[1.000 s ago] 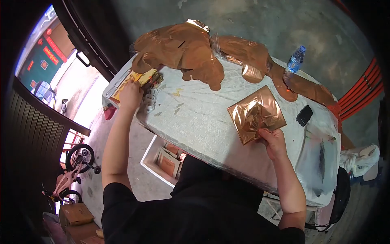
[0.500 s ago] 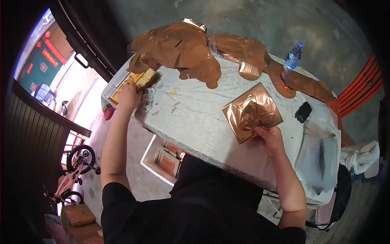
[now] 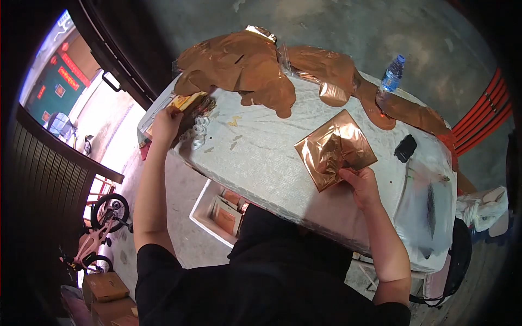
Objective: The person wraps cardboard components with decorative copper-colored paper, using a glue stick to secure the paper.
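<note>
My right hand (image 3: 361, 186) pinches the lower corner of a shiny copper-coloured foil square (image 3: 334, 149), which lies creased over the table. At the table's left end my left hand (image 3: 165, 125) is closed, thumb and fingertips together, at the edge of a stack of yellow packets (image 3: 191, 101). What is between those fingertips is too small to make out. Beside that hand lies a cluster of white rings (image 3: 199, 130). Small yellow scraps (image 3: 235, 121) rest on the white table cover (image 3: 255, 163).
Brown copper foil sheets (image 3: 234, 65) spread along the far edge. A water bottle (image 3: 393, 73) stands at the back right, with a black object (image 3: 405, 148) nearer. Clear plastic bags (image 3: 427, 212) lie at the right end. A white box (image 3: 209, 217) sits below the table.
My left hand has drawn back slightly left and toward me, uncovering more of the yellow stack's edge. My right hand and the foil square have hardly moved.
</note>
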`<state>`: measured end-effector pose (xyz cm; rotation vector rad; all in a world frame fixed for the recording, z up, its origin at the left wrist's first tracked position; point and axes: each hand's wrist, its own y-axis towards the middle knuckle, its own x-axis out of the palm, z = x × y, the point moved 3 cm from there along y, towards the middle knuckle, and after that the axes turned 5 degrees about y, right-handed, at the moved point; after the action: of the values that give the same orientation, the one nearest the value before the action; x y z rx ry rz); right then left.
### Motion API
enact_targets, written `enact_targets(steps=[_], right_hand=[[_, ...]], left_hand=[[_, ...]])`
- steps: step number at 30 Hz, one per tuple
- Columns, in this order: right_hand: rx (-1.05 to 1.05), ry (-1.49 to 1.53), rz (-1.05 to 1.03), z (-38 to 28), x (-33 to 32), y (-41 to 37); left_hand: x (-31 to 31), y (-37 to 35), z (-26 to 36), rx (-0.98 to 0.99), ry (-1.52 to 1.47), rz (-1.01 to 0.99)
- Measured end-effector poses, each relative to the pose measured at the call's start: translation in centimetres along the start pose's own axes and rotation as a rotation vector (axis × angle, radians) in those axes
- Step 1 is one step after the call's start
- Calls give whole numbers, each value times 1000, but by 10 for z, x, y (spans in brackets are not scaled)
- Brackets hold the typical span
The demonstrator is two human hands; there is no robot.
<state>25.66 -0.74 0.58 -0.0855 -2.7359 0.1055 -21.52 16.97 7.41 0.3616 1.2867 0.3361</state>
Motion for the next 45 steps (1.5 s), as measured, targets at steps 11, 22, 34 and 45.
enact_targets(steps=[11, 22, 34, 45], right_hand=[[37, -14, 3, 3, -6, 1], [-133, 99, 78, -16, -16, 1], [-182, 145, 127, -17, -21, 2], [-100, 41, 73, -8, -17, 5]], left_hand=[[-64, 4, 11, -15, 339, 293], [-104, -40, 123, 128, -673, 132], [90, -70, 167, -219, -1053, -864], [99, -64, 187, -15, -1014, -827]])
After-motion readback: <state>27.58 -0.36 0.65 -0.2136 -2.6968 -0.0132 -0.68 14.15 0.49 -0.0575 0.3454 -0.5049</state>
